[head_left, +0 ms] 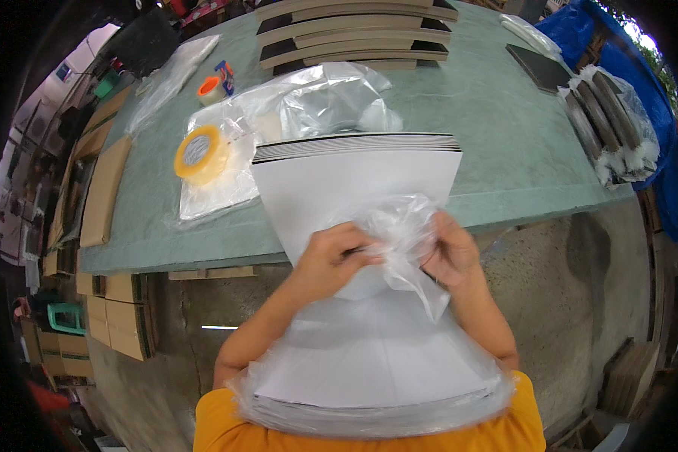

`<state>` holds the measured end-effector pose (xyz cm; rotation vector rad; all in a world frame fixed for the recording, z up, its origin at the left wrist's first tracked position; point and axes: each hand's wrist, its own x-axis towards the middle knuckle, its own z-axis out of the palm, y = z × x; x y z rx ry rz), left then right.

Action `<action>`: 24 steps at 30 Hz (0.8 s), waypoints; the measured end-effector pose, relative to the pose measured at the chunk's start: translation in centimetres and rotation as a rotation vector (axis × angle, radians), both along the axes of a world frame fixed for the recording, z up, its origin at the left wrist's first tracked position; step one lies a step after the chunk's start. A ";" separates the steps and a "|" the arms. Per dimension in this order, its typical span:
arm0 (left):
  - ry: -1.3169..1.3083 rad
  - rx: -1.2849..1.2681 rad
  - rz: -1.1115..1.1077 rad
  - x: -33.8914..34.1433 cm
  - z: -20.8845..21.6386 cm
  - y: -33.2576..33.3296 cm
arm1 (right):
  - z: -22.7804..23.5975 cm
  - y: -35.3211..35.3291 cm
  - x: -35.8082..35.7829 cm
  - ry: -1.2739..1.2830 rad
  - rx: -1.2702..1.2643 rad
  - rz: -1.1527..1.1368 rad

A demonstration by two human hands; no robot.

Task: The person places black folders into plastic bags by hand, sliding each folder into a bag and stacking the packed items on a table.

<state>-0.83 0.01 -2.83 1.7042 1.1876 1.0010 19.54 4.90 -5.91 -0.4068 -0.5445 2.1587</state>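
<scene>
A stack of white-faced boards (pixel 346 173) leans from my body toward the table edge, its far end bare. A clear plastic bag (pixel 403 230) wraps the near part and bunches up over the middle of the stack. My left hand (pixel 331 260) is closed on the gathered plastic, thumb and fingers pinching it from the left. On the other side, my right hand (pixel 452 252) grips the same bunch, its fingers partly hidden by folds. The bag's near end (pixel 377 418) lies against my orange shirt.
On the green table (pixel 505 143) lie a yellowish tape roll (pixel 197 154), an orange-cored tape roll (pixel 212 90) and loose plastic bags (pixel 331 102). Piled dark-edged boards (pixel 354 34) stand at the back, bagged boards (pixel 606 124) at right. Cardboard boxes (pixel 120 324) stand on the floor at left.
</scene>
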 end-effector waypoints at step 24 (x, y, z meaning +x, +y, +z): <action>0.135 -0.294 0.541 -9.7 -0.4 -2.2 | 2.4 -0.4 2.6 -0.109 0.139 0.050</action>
